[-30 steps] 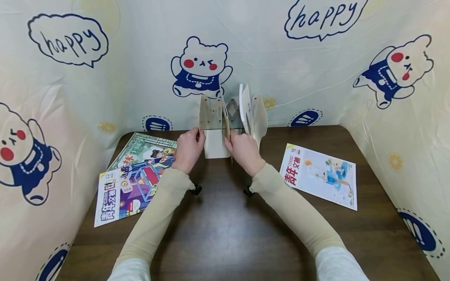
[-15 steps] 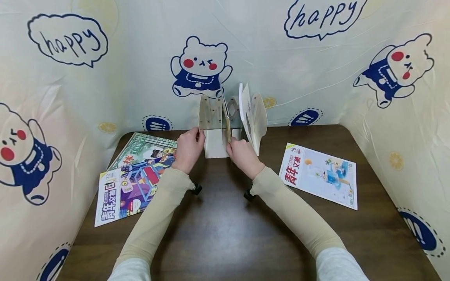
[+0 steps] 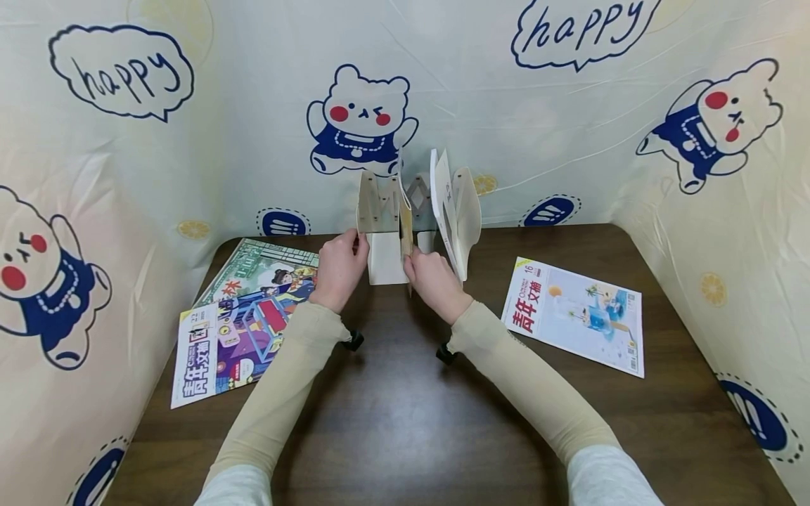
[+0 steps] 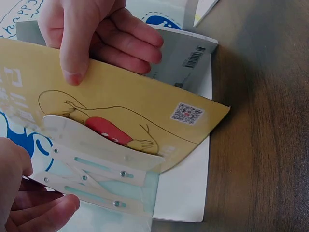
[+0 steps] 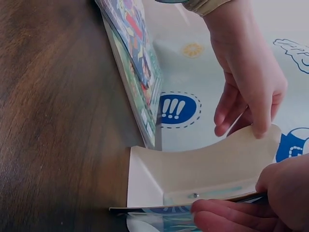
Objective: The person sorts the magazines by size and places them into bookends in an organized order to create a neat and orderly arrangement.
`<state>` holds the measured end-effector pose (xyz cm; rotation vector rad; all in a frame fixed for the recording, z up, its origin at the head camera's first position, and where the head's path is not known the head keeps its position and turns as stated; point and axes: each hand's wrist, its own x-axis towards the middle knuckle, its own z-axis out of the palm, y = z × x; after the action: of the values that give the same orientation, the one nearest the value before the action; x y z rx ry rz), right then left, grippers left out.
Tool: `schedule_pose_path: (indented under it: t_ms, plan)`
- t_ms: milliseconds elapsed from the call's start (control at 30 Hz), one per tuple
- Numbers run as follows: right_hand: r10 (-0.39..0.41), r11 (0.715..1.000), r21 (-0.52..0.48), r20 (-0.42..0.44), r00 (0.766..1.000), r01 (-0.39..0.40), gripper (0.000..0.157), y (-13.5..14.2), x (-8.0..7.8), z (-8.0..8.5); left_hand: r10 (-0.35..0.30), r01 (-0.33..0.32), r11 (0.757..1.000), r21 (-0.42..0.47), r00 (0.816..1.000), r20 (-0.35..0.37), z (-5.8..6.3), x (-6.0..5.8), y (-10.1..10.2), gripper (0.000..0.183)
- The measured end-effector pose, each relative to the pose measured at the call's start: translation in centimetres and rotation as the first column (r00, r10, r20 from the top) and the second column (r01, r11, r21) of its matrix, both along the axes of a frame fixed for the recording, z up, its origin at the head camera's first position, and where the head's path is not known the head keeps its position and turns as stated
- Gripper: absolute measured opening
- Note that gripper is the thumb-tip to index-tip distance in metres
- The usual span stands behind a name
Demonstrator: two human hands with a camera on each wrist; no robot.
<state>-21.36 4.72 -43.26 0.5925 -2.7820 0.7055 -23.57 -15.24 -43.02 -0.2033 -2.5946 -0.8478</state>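
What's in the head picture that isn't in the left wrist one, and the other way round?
Only the head view shows the magazine pile and the sleeves. Only the left wrist view shows the QR code on the yellow book and the barcode on the grey book. Both show the left hand, the right hand, the rack and the yellow book.
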Motion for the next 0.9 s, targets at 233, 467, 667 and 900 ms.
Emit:
schedule_pose_path:
  t_ms: [233, 467, 667, 900]
  plan:
    - [0.006, 1.000, 0.002, -0.037, 0.999, -0.006, 0.026, 0.05, -0.07, -0.11, 0.001, -0.001, 1.000, 0.004, 1.000, 0.004, 0.17, 0.10, 0.12, 0.029]
    - [0.006, 0.998, 0.069, -0.131, 0.991, 0.003, 0.059, -0.01, -0.20, -0.44, 0.001, -0.001, 1.000, 0.000, 1.000, 0.016, 0.22, 0.23, 0.15, 0.032]
    - [-0.001, 0.996, 0.088, -0.186, 0.983, 0.018, 0.071, -0.01, -0.08, -0.48, 0.002, -0.002, 1.000, -0.001, 1.000, 0.021, 0.27, 0.26, 0.18, 0.033]
    - [0.003, 0.996, 0.094, -0.145, 0.989, 0.011, 0.068, 0.01, -0.04, -0.61, 0.000, 0.000, 1.000, 0.008, 1.000, 0.028, 0.27, 0.28, 0.16, 0.030]
